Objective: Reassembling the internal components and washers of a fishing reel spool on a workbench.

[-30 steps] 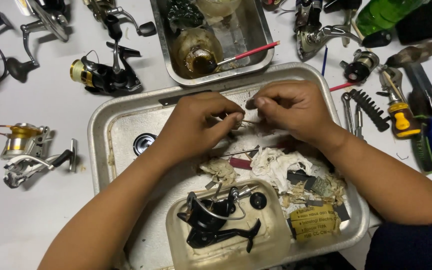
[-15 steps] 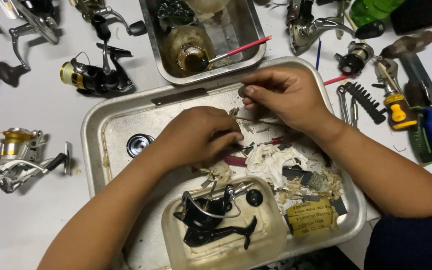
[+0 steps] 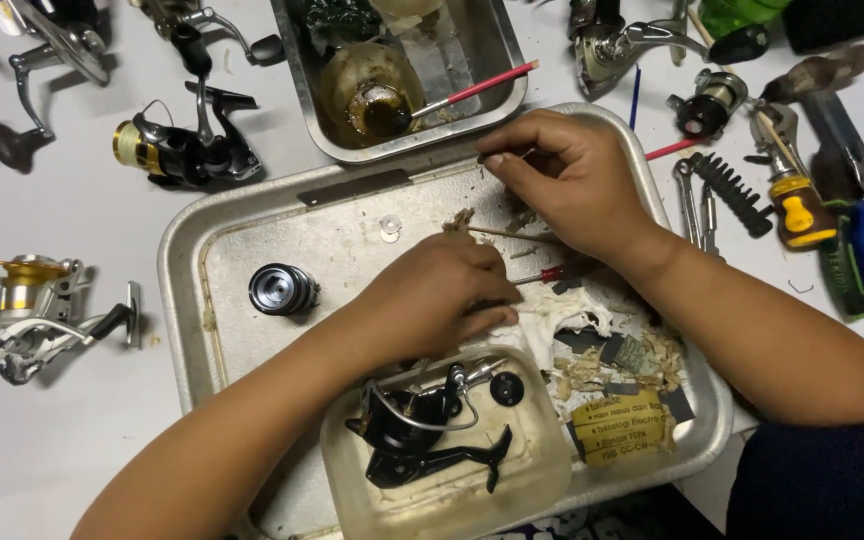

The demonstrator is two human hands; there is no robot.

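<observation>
tray [image 3: 252, 225] cluttered: spool [image 3: 283, 289], reel [image 3: 422, 430]

Two bare arms are seen from above. No gloves are worn on the left hand [image 3: 432, 300] or on the right hand [image 3: 572, 180]. No rings, watch or bands are seen on the fingers or wrists. The fingernails are cut short and are left plain, with no paint on them. The left arm is bare all the way to the bottom edge of the picture, so no sleeve is seen there. The right arm is bare past the elbow. A dark blue piece of clothing [image 3: 822, 480] is seen in the bottom right corner, next to the right arm. It is plain, with no pattern.
</observation>
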